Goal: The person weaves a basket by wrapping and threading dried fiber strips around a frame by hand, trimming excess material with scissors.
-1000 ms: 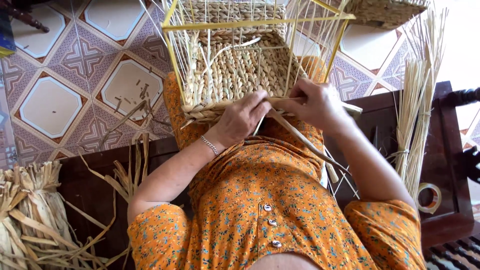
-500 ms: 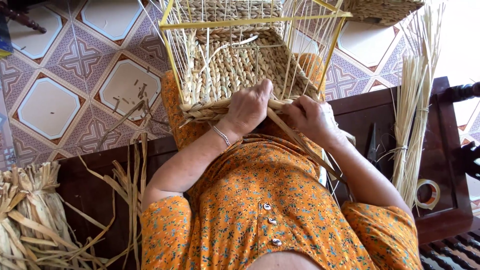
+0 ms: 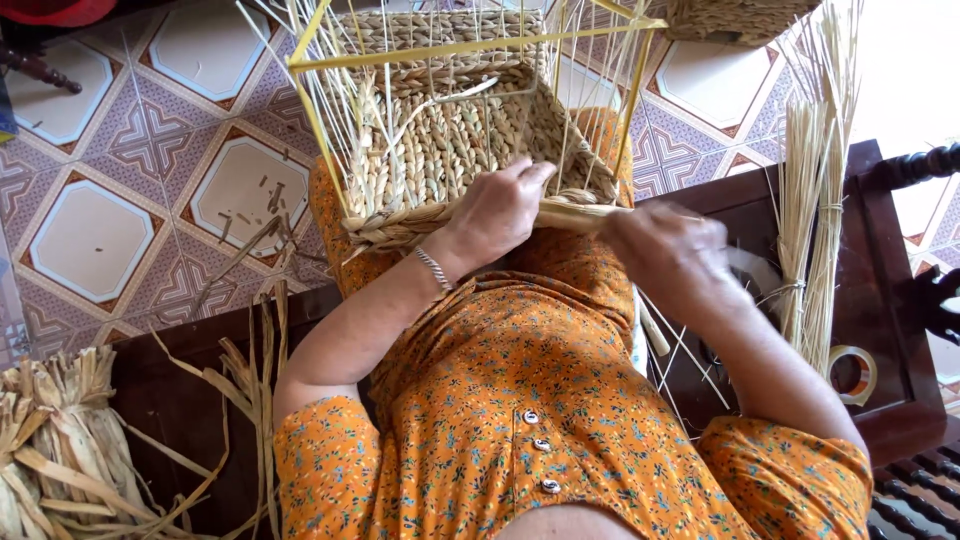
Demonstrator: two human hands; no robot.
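**Both hands on the rim of a half-woven basket**

Here we are looking straight down, and the woven basket [image 3: 450, 150] sits at twelve o'clock, resting on the person's lap over the orange flowered dress [image 3: 540, 400]. A yellow frame [image 3: 470, 48] stands around it, with thin pale stakes rising between the frame bars.

The left hand [image 3: 500, 210] is planted on the near rim, just right of centre. Its fingers are curled down over the braided edge [image 3: 400, 228], thumb tucked under, gripping the plaited strand where it meets the basket wall. A thin silver bracelet [image 3: 434, 268] rides on that wrist.

Over at three o'clock from that hand, the right hand [image 3: 670, 250] is blurred. Its fingers look closed around the thick straw strand [image 3: 575, 212] that runs from the rim between the two hands, though the exact hold is hard to make out.

At two o'clock a tall bundle of pale reeds [image 3: 810, 200] leans against the dark wooden bench [image 3: 890, 330], and a roll of tape [image 3: 855, 372] lies at four o'clock. Down at eight o'clock, a heap of dried flat leaves [image 3: 60, 440] spreads out, with patterned floor tiles [image 3: 130, 150] filling ten o'clock.
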